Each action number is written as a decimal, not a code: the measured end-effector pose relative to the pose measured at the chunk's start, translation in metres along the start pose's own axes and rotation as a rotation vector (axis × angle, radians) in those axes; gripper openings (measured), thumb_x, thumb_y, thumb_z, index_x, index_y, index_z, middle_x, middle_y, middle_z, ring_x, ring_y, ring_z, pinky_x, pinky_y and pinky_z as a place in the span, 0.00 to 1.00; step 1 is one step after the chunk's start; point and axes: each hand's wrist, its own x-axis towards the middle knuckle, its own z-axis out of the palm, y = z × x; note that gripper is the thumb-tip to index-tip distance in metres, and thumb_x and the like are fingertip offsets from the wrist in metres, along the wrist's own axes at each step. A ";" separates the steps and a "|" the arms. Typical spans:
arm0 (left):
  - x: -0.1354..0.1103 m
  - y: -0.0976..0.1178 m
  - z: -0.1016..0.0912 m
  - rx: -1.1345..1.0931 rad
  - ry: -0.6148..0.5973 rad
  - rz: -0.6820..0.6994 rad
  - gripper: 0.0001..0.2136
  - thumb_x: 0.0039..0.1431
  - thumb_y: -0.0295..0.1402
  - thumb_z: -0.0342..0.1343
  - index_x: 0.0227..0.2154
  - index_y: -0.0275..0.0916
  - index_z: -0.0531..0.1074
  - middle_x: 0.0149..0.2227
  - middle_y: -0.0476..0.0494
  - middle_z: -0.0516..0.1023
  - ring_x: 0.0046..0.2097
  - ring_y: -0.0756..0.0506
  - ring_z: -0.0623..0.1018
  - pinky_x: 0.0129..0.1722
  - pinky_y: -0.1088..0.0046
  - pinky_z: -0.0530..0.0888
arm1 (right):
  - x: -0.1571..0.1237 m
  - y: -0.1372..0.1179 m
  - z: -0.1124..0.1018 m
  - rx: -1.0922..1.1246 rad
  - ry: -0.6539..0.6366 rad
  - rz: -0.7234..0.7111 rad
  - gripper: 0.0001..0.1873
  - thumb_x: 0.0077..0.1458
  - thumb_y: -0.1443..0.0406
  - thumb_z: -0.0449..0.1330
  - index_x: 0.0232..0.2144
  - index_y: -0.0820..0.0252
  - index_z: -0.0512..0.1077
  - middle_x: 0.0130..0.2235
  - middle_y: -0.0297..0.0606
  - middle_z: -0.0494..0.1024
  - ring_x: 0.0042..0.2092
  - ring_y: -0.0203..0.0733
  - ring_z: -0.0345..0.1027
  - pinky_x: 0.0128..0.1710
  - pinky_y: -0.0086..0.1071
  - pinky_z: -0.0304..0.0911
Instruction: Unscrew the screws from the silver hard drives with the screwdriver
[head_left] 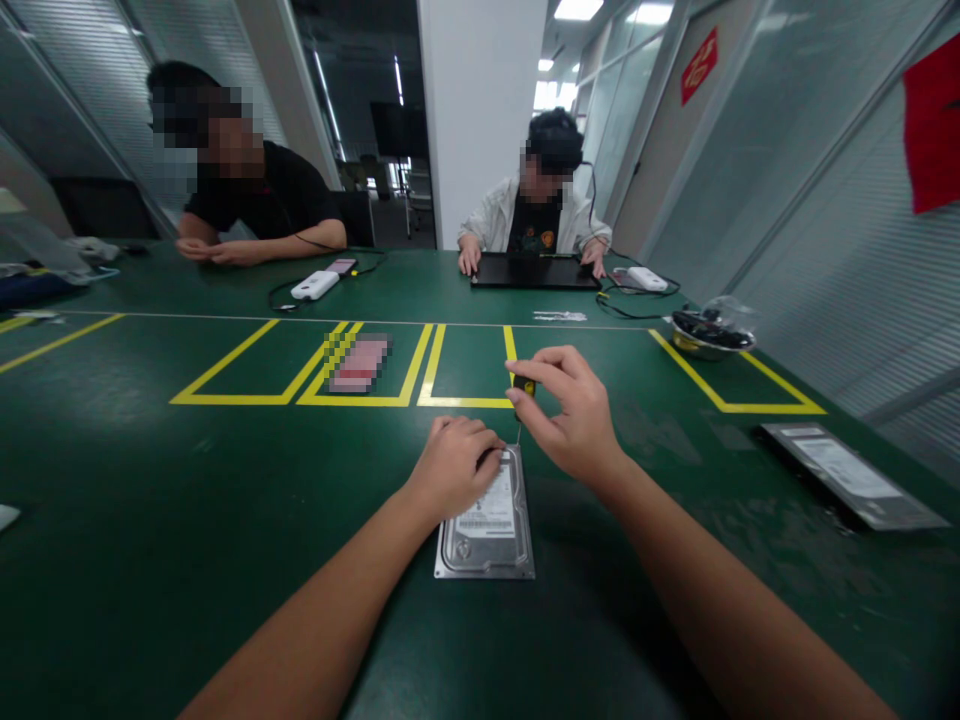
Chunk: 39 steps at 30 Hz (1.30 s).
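Observation:
A silver hard drive with a white label lies flat on the green table in front of me. My left hand is curled over its far left part, covering some of the label and steadying it. Between the thumb and fingers of my right hand is the dark handle of a small screwdriver, with a yellow mark on top. Its thin shaft points down at the drive's far right corner. Whether the tip sits in a screw is too small to tell.
To the right lies another flat metal device with a label. A metal bowl holds dark items in plastic. Yellow tape outlines cross the table, and a pinkish blurred item lies in one. Across sit two people, one holding a black panel.

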 end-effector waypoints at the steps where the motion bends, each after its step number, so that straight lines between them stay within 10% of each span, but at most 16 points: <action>1: 0.000 0.000 0.000 0.000 -0.001 0.000 0.09 0.62 0.32 0.49 0.35 0.41 0.75 0.35 0.46 0.78 0.41 0.42 0.74 0.44 0.61 0.61 | 0.000 -0.001 0.000 0.009 -0.004 0.003 0.14 0.57 0.65 0.57 0.46 0.56 0.74 0.41 0.41 0.72 0.42 0.42 0.67 0.44 0.42 0.66; 39: 0.000 -0.001 0.001 0.006 -0.014 0.005 0.09 0.63 0.32 0.49 0.35 0.41 0.75 0.35 0.46 0.77 0.42 0.42 0.73 0.44 0.61 0.60 | 0.000 0.002 0.003 -0.053 0.079 0.018 0.11 0.55 0.62 0.62 0.41 0.56 0.74 0.36 0.37 0.69 0.38 0.40 0.65 0.38 0.37 0.65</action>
